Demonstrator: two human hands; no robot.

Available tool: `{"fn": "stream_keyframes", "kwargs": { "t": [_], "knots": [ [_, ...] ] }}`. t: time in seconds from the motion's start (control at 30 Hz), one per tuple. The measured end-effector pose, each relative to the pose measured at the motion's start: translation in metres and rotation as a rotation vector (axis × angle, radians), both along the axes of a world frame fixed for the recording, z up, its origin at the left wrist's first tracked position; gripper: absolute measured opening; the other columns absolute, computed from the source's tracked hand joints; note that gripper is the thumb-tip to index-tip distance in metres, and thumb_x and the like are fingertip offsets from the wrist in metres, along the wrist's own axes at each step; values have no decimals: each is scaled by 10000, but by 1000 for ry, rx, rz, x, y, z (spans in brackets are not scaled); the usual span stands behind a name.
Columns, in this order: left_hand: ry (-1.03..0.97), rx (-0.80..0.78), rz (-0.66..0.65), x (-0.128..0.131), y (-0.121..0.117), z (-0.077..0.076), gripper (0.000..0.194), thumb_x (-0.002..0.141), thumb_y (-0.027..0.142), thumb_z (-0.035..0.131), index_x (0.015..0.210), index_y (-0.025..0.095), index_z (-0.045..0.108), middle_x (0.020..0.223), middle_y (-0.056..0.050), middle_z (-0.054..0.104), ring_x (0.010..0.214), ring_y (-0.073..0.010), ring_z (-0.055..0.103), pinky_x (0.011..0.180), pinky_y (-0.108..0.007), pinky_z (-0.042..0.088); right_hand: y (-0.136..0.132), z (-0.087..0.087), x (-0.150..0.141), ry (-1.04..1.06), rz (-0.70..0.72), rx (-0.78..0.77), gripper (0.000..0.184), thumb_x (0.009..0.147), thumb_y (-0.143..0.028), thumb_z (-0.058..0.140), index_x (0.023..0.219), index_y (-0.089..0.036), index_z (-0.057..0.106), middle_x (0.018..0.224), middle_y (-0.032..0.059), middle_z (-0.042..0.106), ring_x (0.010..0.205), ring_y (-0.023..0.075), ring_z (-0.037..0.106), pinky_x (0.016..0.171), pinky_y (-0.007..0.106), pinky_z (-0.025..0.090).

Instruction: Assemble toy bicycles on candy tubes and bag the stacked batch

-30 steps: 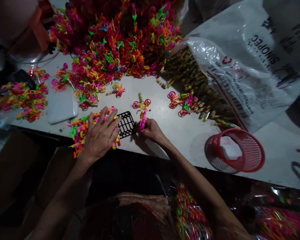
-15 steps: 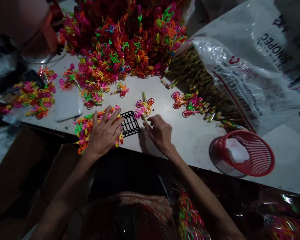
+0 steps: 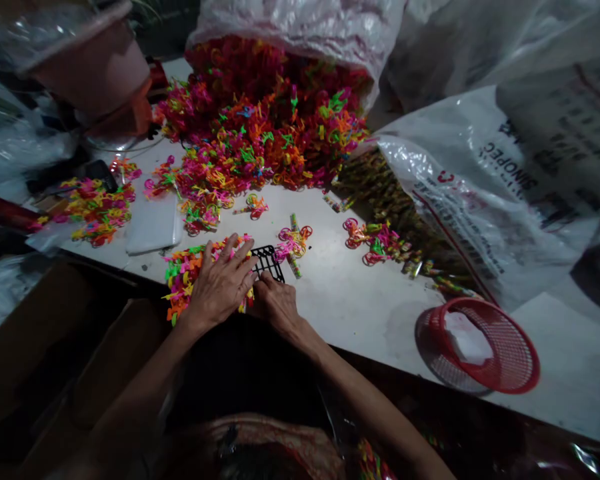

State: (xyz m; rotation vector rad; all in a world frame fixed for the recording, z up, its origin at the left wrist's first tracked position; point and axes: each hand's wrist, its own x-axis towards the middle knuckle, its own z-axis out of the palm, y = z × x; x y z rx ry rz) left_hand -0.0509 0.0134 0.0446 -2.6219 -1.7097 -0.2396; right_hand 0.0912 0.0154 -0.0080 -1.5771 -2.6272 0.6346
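At the table's [image 3: 340, 313] near edge, the left hand [image 3: 223, 287] lies spread wide over colourful pieces [image 3: 180, 283], pinching nothing I can see. The right hand [image 3: 279, 303] has just come back from the toys to the black rack [image 3: 264, 252], so both hands now meet there; its fingers bunch narrowly, though I can't tell whether they hold anything. Just beyond, a pink toy [image 3: 284, 250] rests by a patterned tube [image 3: 295, 267]. Farther off rises the bright heap [image 3: 260, 150].
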Motion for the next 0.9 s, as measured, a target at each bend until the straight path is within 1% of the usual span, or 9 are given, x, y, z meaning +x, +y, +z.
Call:
{"fn": "stream_keyframes", "kwargs": {
  "t": [0.07, 0.17, 0.3, 0.4, 0.5, 0.6, 0.67, 0.8, 0.9],
  "knots": [
    [11, 3, 7, 1, 0, -1, 377, 966, 297, 351, 1239, 252, 607, 1478, -55, 447, 1427, -293, 301, 1138, -643, 207, 0, 0, -3, -11, -9, -3, 273, 879, -332, 532, 1039, -159, 671, 1115, 128, 645, 777, 186, 658, 559, 268, 380],
    [17, 14, 18, 3, 1, -3, 361, 964, 309, 370, 1224, 254, 615, 1471, -42, 461, 1415, -288, 328, 1141, -630, 224, 1, -1, -5, -2, -4, 25, 276, 853, -313, 554, 1042, -159, 682, 1129, 140, 656, 776, 195, 670, 572, 270, 404],
    [31, 32, 16, 4, 4, -5, 343, 959, 333, 388, 1192, 244, 623, 1458, -32, 483, 1400, -265, 354, 1160, -590, 224, 8, 1, -2, -54, -78, 13, 238, 813, -219, 560, 1014, -193, 684, 1131, 109, 674, 775, 190, 682, 550, 246, 394],
    [37, 36, 16, 4, 6, -6, 342, 964, 359, 374, 1153, 238, 632, 1457, -29, 485, 1396, -250, 359, 1167, -569, 216, 22, -1, 0, -70, -50, -6, 255, 780, -123, 517, 944, -213, 692, 1119, 100, 685, 810, 200, 688, 552, 241, 395],
    [28, 47, 13, 3, 8, -8, 357, 970, 372, 354, 1143, 227, 631, 1462, -31, 480, 1404, -246, 341, 1168, -566, 211, 38, -12, 2, 20, -11, -19, 226, 732, -128, 525, 875, -202, 683, 989, 116, 714, 830, 241, 683, 581, 267, 425],
    [23, 57, 6, 3, 8, -9, 368, 972, 378, 343, 1126, 222, 639, 1457, -32, 485, 1407, -253, 335, 1168, -574, 198, 52, -27, 10, 124, -3, -57, 177, 693, -158, 498, 784, -198, 644, 795, 110, 710, 724, 255, 667, 577, 304, 435],
    [30, 62, 5, 3, 8, -10, 370, 971, 384, 346, 1119, 227, 646, 1458, -29, 483, 1406, -263, 333, 1164, -591, 188, 59, -33, 16, 210, 34, -94, 145, 652, -171, 483, 719, -212, 605, 731, 103, 695, 662, 249, 648, 573, 318, 439],
    [34, 78, 17, 4, 9, -13, 380, 971, 392, 341, 1125, 226, 646, 1467, -24, 472, 1411, -268, 323, 1164, -598, 185, 67, -35, 24, 389, 81, -201, 157, 591, -207, 480, 723, -220, 563, 698, 77, 682, 615, 227, 624, 556, 311, 455],
    [4, 71, 30, 3, 10, -14, 390, 974, 390, 331, 1134, 216, 642, 1459, -29, 483, 1406, -258, 335, 1176, -573, 186, 67, -33, 22, 449, 67, -173, 173, 606, -231, 468, 745, -203, 567, 648, 43, 657, 588, 204, 605, 545, 288, 451]
  ]
}}
